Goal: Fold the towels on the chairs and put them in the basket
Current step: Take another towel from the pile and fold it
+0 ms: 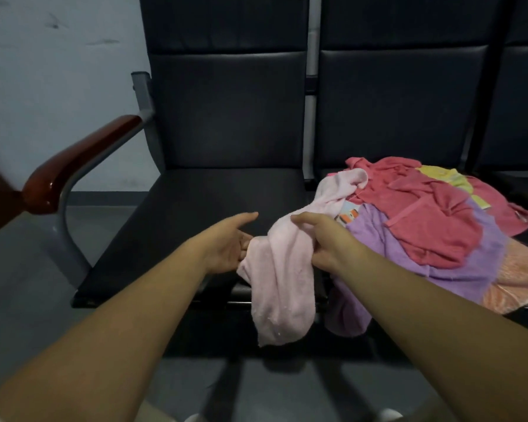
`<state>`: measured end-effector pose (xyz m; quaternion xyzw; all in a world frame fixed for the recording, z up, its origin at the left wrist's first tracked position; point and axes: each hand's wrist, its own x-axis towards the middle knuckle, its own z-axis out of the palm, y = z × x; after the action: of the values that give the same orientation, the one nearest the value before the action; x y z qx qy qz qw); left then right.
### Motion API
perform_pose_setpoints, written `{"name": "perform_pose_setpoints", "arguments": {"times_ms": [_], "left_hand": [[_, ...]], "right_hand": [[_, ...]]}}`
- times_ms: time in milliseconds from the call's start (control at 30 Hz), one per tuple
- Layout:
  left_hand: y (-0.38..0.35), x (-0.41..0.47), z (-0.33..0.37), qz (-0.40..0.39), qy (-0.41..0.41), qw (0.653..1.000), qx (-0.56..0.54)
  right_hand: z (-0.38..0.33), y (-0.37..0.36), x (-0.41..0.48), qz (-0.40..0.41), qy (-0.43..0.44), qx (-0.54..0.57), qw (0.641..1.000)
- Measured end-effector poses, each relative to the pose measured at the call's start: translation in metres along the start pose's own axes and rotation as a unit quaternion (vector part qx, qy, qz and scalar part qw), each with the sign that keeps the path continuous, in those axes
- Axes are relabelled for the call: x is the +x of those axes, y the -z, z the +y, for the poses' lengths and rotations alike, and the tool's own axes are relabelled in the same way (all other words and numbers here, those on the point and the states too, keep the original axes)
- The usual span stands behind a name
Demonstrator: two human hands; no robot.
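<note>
Pink towel (279, 269), centre frame: our right hand (320, 242) clenches it, left hand (226, 248) with grip released; tugging may drag the pile (424, 220) off the chair (409, 102).

**No legible writing anywhere**

No text, brand or number can be read. The printed patch (346, 217) of orange, white and black blocks beside the pale pink towel (282, 269) shows no letters that can be made out. A small pale tag (524, 219) at the red towel (433, 220) edge is too small to read.
</note>
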<state>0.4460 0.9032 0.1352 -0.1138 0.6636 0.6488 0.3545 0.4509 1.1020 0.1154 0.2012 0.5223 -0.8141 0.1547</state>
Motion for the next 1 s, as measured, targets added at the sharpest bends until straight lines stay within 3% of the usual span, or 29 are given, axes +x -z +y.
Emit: {"name": "perform_pose_setpoints", "arguments": {"times_ms": [100,200,333,467,567,633,767,833,1000], "left_hand": [[-0.012,-0.003,0.001,0.007,0.027,0.999,-0.016],[-0.015,-0.007,0.005,0.055,-0.044,0.997,-0.008],[0.001,-0.016,0.014,0.11,-0.181,0.964,-0.164],[0.018,-0.034,0.017,0.078,-0.189,0.942,-0.265],[0.02,-0.041,0.016,0.091,-0.189,0.946,-0.245],[0.021,-0.045,0.018,0.104,-0.191,0.944,-0.247],[0.015,-0.059,0.022,0.122,-0.213,0.936,-0.253],[0.014,-0.065,0.024,0.158,-0.235,0.933,-0.22],[0.023,-0.083,0.028,0.243,-0.285,0.919,-0.12]], "right_hand": [[-0.001,-0.005,-0.005,-0.028,-0.007,0.034,0.999],[-0.005,-0.004,-0.011,-0.04,-0.008,0.057,0.998],[-0.016,0.005,-0.011,0.012,0.018,0.048,0.999],[-0.024,0.011,-0.01,0.016,0.056,0.131,0.99],[-0.024,0.004,-0.012,-0.009,0.089,0.193,0.977],[-0.024,0.002,-0.011,-0.007,0.119,0.179,0.977],[-0.03,0.001,-0.012,-0.004,0.004,0.168,0.986],[-0.036,-0.001,-0.018,-0.022,-0.011,0.138,0.99],[-0.055,-0.012,-0.039,-0.04,0.095,0.068,0.992]]}}
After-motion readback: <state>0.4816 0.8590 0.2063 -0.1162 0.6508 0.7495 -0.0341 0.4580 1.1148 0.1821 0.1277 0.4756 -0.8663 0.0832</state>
